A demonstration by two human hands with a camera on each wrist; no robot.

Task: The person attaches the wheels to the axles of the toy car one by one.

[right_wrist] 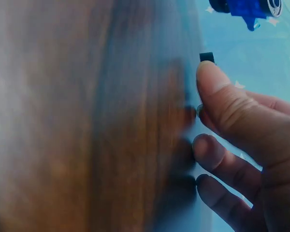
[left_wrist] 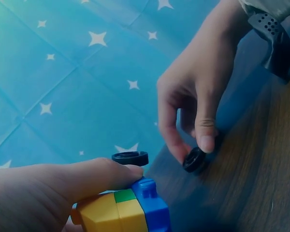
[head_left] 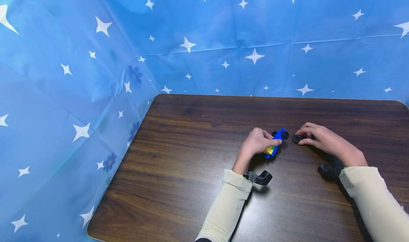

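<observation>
My left hand (head_left: 255, 141) grips a small toy car (head_left: 277, 135) of blue, yellow and green blocks, the thumb lying along its side. Black wheels (head_left: 285, 135) are on the car's far end. In the left wrist view the yellow block (left_wrist: 106, 215) faces the camera, and one black wheel (left_wrist: 130, 158) shows just past the thumb tip. Close to the car's right, my right hand (head_left: 324, 139) pinches a loose black wheel (left_wrist: 194, 160) between thumb and finger, low over the tabletop. Only an edge of this wheel (right_wrist: 207, 57) shows beyond the thumb in the right wrist view.
The dark wooden table (head_left: 179, 156) has rounded corners and runs back to a blue curtain (head_left: 217, 28) with white stars. More of that curtain (head_left: 48, 103) hangs along the left side. A black wrist camera mount (head_left: 259, 178) juts out from the left sleeve.
</observation>
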